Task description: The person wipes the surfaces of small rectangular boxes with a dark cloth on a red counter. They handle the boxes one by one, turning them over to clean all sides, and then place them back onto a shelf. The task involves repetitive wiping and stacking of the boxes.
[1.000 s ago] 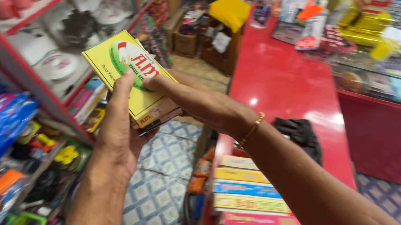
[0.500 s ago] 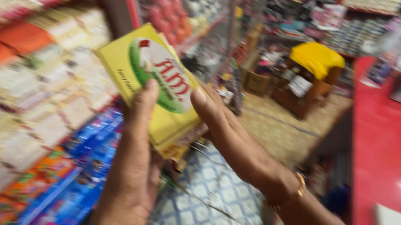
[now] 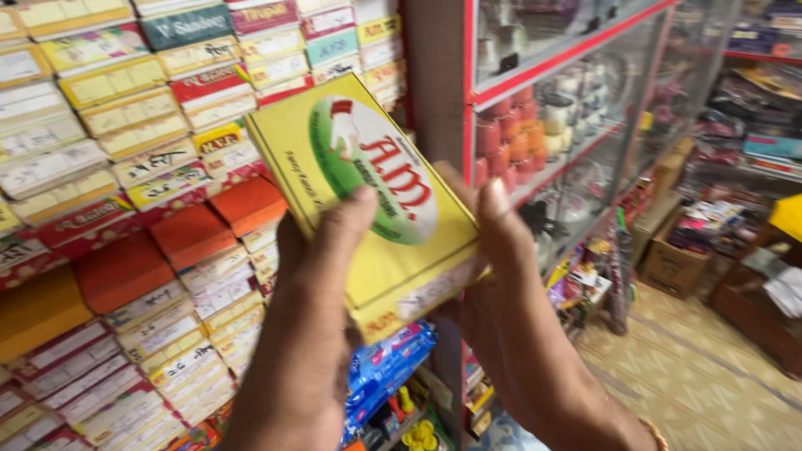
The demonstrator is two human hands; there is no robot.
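While both sets of fingers [image 3: 341, 224] pinch the yellow box [image 3: 366, 209] from below, thumbs pressed on its face | left hand [image 3: 306, 367], right hand [image 3: 512, 314] hold it tilted at chest height | since a second ago it faces the stacked-box shelves [image 3: 65, 193], not the red counter | glass cabinet [image 3: 584, 64] to the right.

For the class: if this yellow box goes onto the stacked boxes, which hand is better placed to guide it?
Probably the left hand: it grips the yellow box on the side nearest the stacked boxes.
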